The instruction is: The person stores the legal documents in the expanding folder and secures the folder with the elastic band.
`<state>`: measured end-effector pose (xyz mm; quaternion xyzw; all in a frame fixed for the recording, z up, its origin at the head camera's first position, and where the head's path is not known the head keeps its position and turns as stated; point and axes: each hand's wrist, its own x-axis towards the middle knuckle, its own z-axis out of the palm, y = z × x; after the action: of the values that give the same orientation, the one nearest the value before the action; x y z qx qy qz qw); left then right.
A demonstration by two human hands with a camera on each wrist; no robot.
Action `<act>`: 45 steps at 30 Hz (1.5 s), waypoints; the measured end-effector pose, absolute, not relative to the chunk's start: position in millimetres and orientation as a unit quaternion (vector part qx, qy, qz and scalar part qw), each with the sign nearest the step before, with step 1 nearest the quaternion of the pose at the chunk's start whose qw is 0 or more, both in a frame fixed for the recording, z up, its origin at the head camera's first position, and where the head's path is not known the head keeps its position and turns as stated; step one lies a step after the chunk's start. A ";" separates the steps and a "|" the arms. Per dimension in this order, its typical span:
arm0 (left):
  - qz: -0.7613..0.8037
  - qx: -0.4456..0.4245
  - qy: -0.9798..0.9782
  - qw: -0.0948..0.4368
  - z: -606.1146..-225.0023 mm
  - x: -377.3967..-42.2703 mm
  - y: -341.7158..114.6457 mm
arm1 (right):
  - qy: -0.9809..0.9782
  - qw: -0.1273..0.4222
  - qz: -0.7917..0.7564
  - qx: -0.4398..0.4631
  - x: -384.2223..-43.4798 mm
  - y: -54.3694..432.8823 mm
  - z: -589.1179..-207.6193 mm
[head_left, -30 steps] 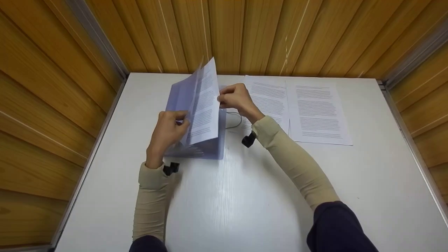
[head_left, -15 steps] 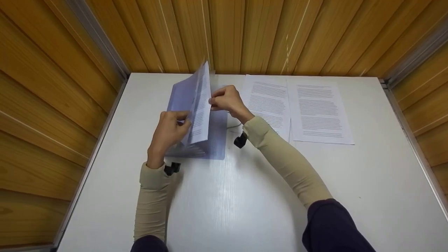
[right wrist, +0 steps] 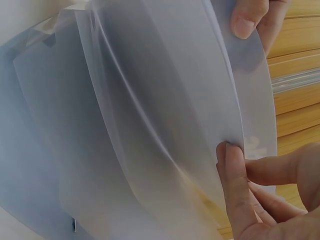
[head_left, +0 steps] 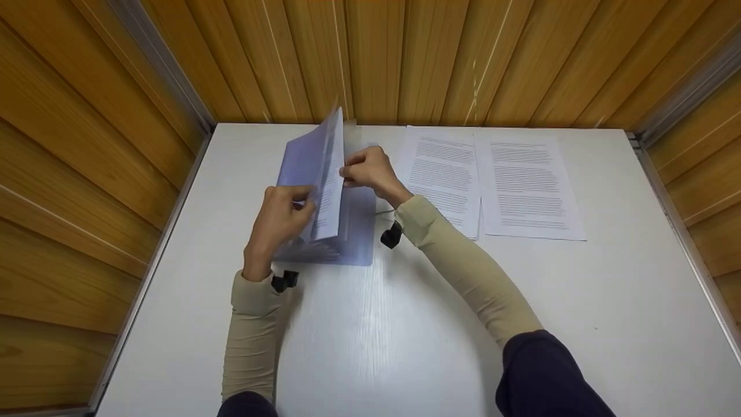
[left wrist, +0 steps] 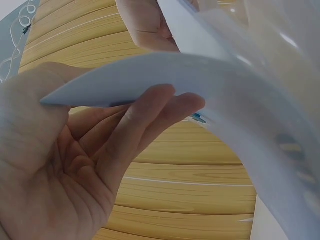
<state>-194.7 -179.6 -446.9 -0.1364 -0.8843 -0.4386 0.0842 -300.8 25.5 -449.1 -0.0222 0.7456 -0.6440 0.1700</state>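
Observation:
A translucent bluish plastic folder [head_left: 360, 240] with several clear inner leaves stands partly opened at the left of the table. My left hand [head_left: 281, 214] grips its raised cover [head_left: 302, 159], thumb on one face and fingers on the other, as the left wrist view shows. Inside, a printed paper sheet [head_left: 330, 200] stands nearly upright against the cover. My right hand [head_left: 370, 172] pinches the sheet's free edge between thumb and fingers. From the right wrist camera, the sheet [right wrist: 200, 65] lies between the clear leaves [right wrist: 125, 115] and the bluish cover [right wrist: 257, 110].
Two stacks or sheets of printed paper lie to the right, the nearer one [head_left: 443, 174] beside the farther one [head_left: 524, 185]. A thin cord [head_left: 385, 212] pokes out by the folder's right edge. A wooden wall [head_left: 428, 63] rises behind the white table [head_left: 376, 324].
My right hand has moved left with the sheet's edge, so the sheet now stands closer to the folder cover and shows narrower. The left hand has barely moved.

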 end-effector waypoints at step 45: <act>-0.441 -0.121 -0.886 0.078 -440.9 -200.9 -184.9 | 0.751 0.158 -0.639 -0.058 -295.6 47.2 -436.8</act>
<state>-200.9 -184.9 -440.9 -0.1215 -0.8859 -0.4407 0.0785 -295.6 47.2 -436.8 -0.0577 0.7507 -0.6388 0.1583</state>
